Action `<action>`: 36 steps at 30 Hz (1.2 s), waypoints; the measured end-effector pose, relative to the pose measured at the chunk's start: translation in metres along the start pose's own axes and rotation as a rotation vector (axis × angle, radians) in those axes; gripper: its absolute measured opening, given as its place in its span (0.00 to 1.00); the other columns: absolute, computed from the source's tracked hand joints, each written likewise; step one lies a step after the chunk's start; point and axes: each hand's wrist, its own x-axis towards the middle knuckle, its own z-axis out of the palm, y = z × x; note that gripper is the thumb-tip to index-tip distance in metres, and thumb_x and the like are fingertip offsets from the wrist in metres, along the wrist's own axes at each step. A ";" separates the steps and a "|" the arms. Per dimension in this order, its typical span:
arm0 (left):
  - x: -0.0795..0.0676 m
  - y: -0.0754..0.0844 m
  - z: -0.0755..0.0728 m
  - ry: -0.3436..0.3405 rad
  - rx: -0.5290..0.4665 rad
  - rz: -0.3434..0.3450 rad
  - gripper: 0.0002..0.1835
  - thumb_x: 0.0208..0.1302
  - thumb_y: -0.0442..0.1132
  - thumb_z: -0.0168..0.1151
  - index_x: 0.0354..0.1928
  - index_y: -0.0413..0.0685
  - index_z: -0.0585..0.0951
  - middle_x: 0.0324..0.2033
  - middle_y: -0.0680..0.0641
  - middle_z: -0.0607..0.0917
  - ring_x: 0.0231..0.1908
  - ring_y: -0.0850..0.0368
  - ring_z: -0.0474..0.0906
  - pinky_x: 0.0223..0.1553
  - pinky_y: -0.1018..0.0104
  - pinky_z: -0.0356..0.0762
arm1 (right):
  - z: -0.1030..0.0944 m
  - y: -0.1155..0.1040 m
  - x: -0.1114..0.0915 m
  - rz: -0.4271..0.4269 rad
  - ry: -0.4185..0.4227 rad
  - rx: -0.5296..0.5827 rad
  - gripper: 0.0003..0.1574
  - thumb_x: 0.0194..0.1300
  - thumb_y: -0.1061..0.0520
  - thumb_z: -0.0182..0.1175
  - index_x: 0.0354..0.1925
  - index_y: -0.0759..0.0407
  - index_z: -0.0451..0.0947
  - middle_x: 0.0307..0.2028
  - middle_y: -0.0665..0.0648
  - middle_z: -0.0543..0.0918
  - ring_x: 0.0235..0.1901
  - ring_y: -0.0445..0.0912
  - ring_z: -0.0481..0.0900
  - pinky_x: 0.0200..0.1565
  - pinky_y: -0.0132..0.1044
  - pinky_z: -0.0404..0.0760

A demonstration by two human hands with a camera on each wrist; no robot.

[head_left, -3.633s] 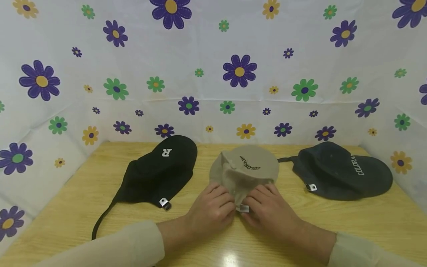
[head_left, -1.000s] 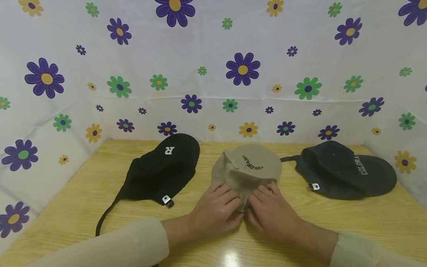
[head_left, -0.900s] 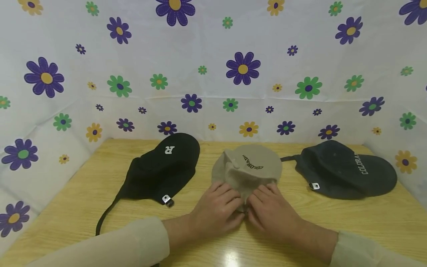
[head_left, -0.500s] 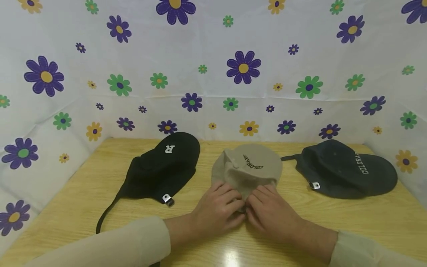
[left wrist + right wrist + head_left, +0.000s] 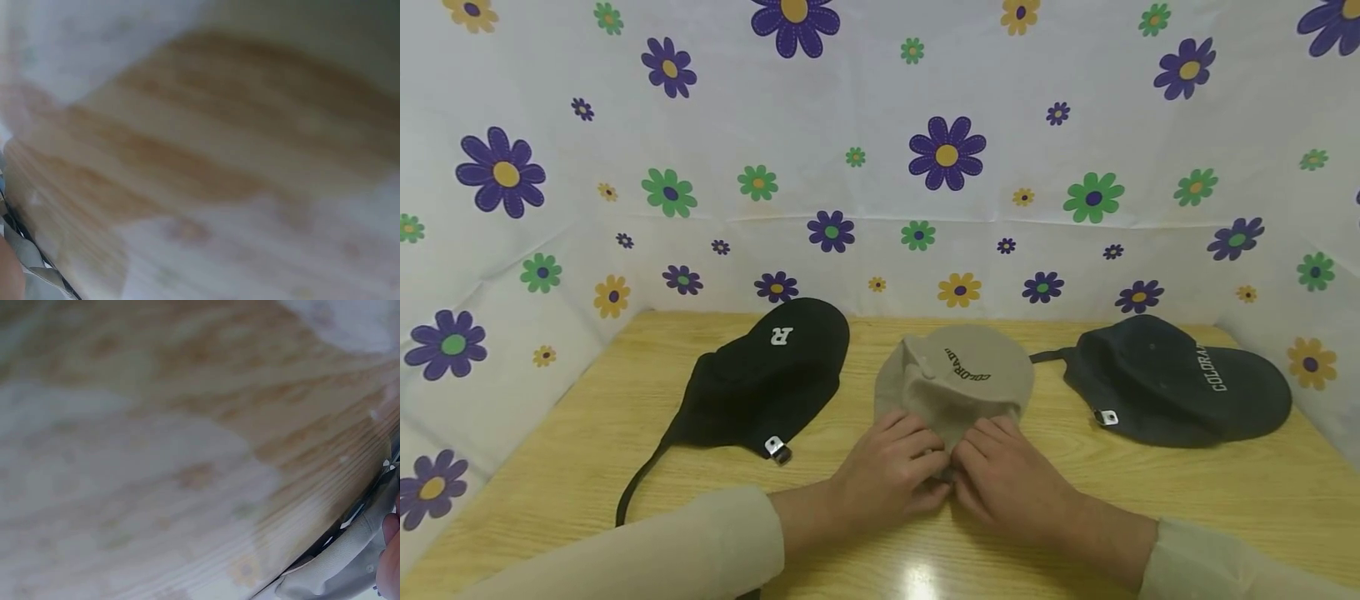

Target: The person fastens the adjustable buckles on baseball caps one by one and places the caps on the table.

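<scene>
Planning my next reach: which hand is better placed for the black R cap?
Probably the left hand: it's nearer the black R cap; the right hand is farther away. Both hold the beige cap.

The head camera peers forward and down across the table (image 5: 587, 417); the wrist cameras sit close, both catching the beige cap (image 5: 958, 387).

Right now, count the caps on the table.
3: the black cap at left, the beige cap in the middle, held by the left hand and right hand, and the dark gray cap at right.
</scene>
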 end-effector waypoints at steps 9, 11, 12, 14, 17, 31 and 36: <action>0.000 0.000 0.000 0.022 0.006 0.008 0.07 0.52 0.46 0.70 0.32 0.53 0.86 0.32 0.57 0.84 0.37 0.60 0.77 0.45 0.66 0.72 | 0.001 0.000 0.000 0.019 0.002 0.001 0.04 0.59 0.53 0.58 0.32 0.51 0.73 0.29 0.45 0.74 0.33 0.42 0.69 0.44 0.39 0.69; 0.000 0.000 0.000 0.028 0.012 0.011 0.07 0.52 0.46 0.70 0.31 0.53 0.86 0.32 0.57 0.84 0.37 0.60 0.77 0.44 0.66 0.72 | 0.001 0.000 0.000 0.020 0.001 0.000 0.05 0.59 0.53 0.58 0.31 0.51 0.72 0.28 0.45 0.73 0.32 0.42 0.69 0.44 0.39 0.69; 0.001 0.000 0.000 0.029 0.011 0.010 0.07 0.52 0.46 0.70 0.31 0.52 0.86 0.31 0.57 0.84 0.36 0.61 0.77 0.44 0.66 0.72 | 0.002 0.000 0.000 0.019 0.002 0.000 0.05 0.58 0.53 0.58 0.31 0.51 0.72 0.28 0.45 0.73 0.32 0.42 0.68 0.44 0.39 0.69; 0.002 0.001 0.001 0.030 0.012 0.008 0.07 0.52 0.46 0.69 0.31 0.52 0.86 0.31 0.57 0.84 0.36 0.61 0.77 0.44 0.66 0.73 | 0.002 0.001 -0.001 0.015 0.011 -0.002 0.06 0.58 0.52 0.58 0.30 0.51 0.71 0.27 0.45 0.72 0.31 0.42 0.68 0.43 0.39 0.68; 0.003 0.003 0.000 0.028 0.011 0.000 0.07 0.52 0.45 0.68 0.30 0.52 0.86 0.31 0.57 0.84 0.36 0.61 0.77 0.45 0.66 0.73 | 0.003 0.001 -0.001 0.013 0.028 0.000 0.06 0.57 0.52 0.57 0.28 0.51 0.70 0.26 0.45 0.71 0.30 0.42 0.67 0.43 0.38 0.68; 0.003 0.005 -0.001 0.026 0.044 0.012 0.07 0.51 0.46 0.69 0.29 0.53 0.86 0.30 0.57 0.84 0.36 0.60 0.77 0.45 0.64 0.73 | 0.003 -0.001 -0.001 0.001 0.071 -0.015 0.06 0.51 0.54 0.56 0.24 0.50 0.68 0.22 0.45 0.68 0.26 0.41 0.65 0.41 0.38 0.67; 0.003 0.004 -0.002 0.003 0.064 -0.002 0.07 0.50 0.47 0.69 0.29 0.54 0.85 0.30 0.58 0.84 0.37 0.60 0.78 0.46 0.64 0.73 | 0.002 0.000 -0.001 0.021 0.060 -0.001 0.06 0.51 0.54 0.55 0.24 0.50 0.67 0.22 0.44 0.68 0.26 0.41 0.64 0.41 0.38 0.67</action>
